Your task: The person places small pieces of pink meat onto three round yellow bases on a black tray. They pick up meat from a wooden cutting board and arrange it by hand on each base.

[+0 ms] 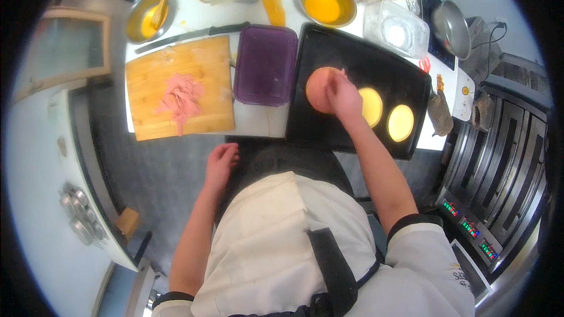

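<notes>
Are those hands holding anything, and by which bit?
The left hand looks empty. The right hand is at the pink round; whether it pinches anything can't be told.

Black rectangular baking tray (317, 129); pink round disc (318, 91), two pale-yellow round discs (401, 123). Rectangular plastic tray (265, 64) is dark purple. Tan rectangular wooden board (217, 70) shows faint grain streaks; thin slices (181, 100) are pink. Round metal bowl (349, 4) is grey, liquid (323, 7) orange-yellow.

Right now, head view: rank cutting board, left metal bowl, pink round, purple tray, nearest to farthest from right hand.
From right hand:
1. Pink round, under the fingers
2. Purple tray, left
3. Cutting board, farther left
4. Left metal bowl, upper left
</notes>
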The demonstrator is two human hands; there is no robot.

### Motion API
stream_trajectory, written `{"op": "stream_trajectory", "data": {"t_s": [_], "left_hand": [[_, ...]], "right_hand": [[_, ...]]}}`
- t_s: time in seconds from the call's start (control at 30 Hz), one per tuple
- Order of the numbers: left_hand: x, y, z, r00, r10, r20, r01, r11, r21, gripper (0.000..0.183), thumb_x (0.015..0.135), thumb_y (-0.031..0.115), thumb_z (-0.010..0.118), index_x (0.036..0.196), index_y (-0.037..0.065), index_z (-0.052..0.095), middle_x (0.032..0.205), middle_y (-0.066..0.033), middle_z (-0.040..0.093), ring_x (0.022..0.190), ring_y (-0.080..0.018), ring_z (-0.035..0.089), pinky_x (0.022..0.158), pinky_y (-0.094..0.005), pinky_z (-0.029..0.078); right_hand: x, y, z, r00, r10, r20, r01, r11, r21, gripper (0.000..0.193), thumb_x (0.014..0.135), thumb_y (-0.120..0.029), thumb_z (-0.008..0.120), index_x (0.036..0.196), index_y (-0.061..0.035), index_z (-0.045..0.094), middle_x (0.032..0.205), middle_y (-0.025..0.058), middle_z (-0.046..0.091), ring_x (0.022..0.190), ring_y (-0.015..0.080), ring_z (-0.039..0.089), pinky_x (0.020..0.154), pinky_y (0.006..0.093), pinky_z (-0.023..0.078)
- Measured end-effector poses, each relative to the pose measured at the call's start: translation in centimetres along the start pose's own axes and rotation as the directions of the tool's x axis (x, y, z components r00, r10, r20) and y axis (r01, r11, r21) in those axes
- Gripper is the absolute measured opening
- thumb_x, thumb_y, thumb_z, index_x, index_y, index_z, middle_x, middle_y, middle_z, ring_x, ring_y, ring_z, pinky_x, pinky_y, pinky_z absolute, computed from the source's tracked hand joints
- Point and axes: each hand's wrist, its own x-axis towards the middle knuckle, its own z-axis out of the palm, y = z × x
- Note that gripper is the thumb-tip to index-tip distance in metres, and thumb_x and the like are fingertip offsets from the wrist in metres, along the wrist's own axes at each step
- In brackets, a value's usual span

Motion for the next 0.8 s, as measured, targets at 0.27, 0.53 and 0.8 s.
{"op": "stream_trajectory", "data": {"t_s": [0.27,0.53,0.8], "left_hand": [[-0.6,0.3,-1.4,0.998,0.048,-0.046,-0.050,0.998,-0.046,0.024,0.110,0.022,0.070,0.126,0.005,0.076,0.112,-0.0036,0.076,0.094,-0.0123,0.069,0.083,-0.0281,0.055],[-1.1,-1.5,-1.4,0.997,0.052,-0.053,-0.057,0.994,-0.096,0.024,0.112,0.024,0.068,0.129,0.009,0.076,0.115,-0.0006,0.076,0.097,-0.0116,0.070,0.083,-0.0267,0.054],[-1.3,-3.0,0.0,0.998,0.040,-0.054,-0.043,0.998,-0.056,0.025,0.111,0.021,0.069,0.127,0.003,0.075,0.112,-0.0043,0.077,0.094,-0.0132,0.069,0.083,-0.0278,0.056]], "right_hand": [[0.6,-0.5,-0.1,0.999,-0.036,-0.004,0.036,0.998,-0.052,0.028,0.098,-0.028,0.070,0.121,-0.0129,0.073,0.115,0.0165,0.079,0.102,0.0391,0.077,0.086,0.0538,0.063],[1.2,-0.1,-1.6,0.983,0.006,0.183,-0.025,0.994,0.103,0.036,0.098,-0.031,0.072,0.123,-0.0043,0.073,0.100,0.0221,0.079,0.097,0.0422,0.078,0.086,0.0527,0.062],[2.5,1.2,-0.5,0.968,-0.070,0.241,0.025,0.982,0.186,0.031,0.096,-0.031,0.076,0.106,-0.0028,0.080,0.103,0.0238,0.080,0.099,0.0431,0.077,0.088,0.0521,0.062]]}}
